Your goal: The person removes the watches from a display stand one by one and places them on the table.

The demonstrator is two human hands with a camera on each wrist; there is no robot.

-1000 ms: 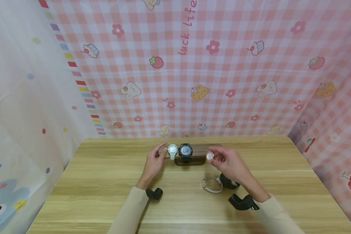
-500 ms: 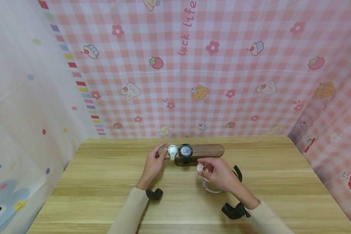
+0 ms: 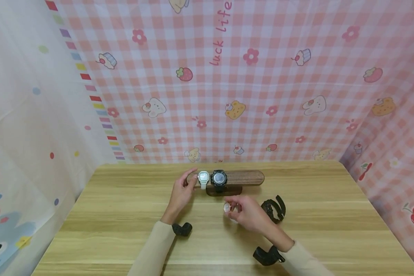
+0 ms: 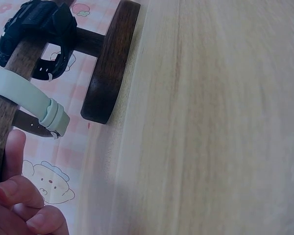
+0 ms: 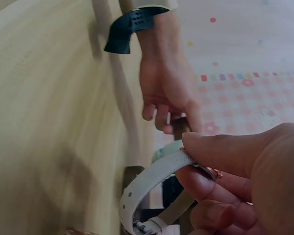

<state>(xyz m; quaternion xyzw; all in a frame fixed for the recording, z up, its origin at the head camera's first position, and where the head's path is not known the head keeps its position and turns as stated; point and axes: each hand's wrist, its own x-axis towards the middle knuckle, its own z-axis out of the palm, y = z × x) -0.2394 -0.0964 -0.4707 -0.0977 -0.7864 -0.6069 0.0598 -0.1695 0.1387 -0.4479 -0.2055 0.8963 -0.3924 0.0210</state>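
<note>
My left hand (image 3: 181,196) grips the left end of a dark wooden watch stand (image 3: 245,178), its thumb laid along the bar. A pale green watch (image 3: 203,177) with a square face and a chunky black watch (image 3: 219,178) sit side by side on the bar. In front of the stand, my right hand (image 3: 249,214) pinches a small rose-gold watch (image 3: 227,207) by its case. Its white strap (image 5: 154,178) is buckled into a loop, hanging below the fingers in the right wrist view.
Another black watch (image 3: 274,210) lies on the wooden table (image 3: 124,230), right of my right hand. Black wrist mounts (image 3: 182,229) are on both forearms. Pink checked cloth (image 3: 272,76) hangs behind the table's far edge.
My right hand has carried the rose-gold watch left and nearer, away from the stand's right end. It now covers the other white-strapped watch on the table. My left hand stays put.
</note>
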